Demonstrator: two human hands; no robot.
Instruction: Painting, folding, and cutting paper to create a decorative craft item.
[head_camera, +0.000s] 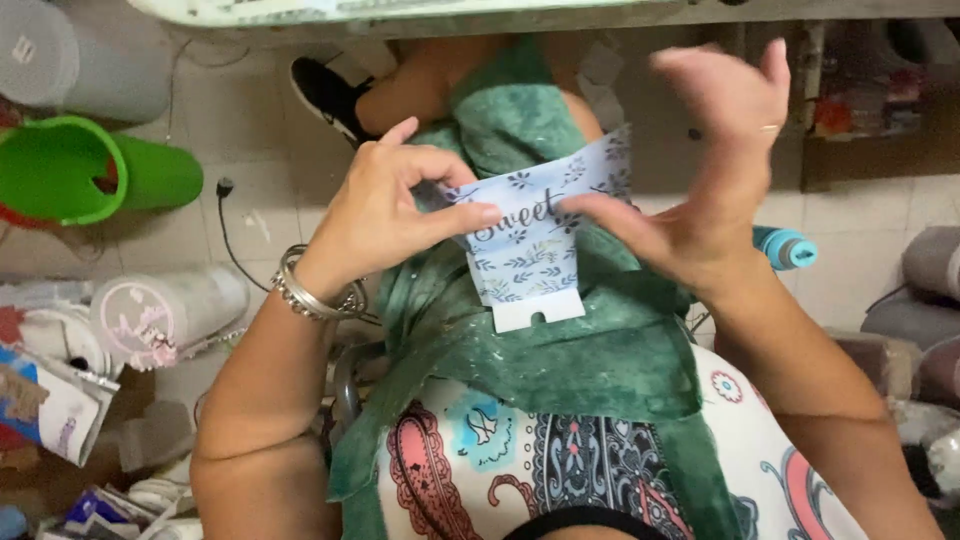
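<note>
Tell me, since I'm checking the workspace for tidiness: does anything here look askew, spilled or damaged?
The green cloth on the lap is flecked with small white scraps. Left on the floor, a green cup lies tipped on its side. The printed paper piece, pinched between the left hand and right hand, looks intact.

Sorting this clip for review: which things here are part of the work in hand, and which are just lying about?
In hand:
- printed card cutout, pinched by the left hand and right hand
- green cloth over the lap

Lying about:
- green bucket
- grey cylinder
- clear roll
- blue-capped bottle
- black shoe
</note>
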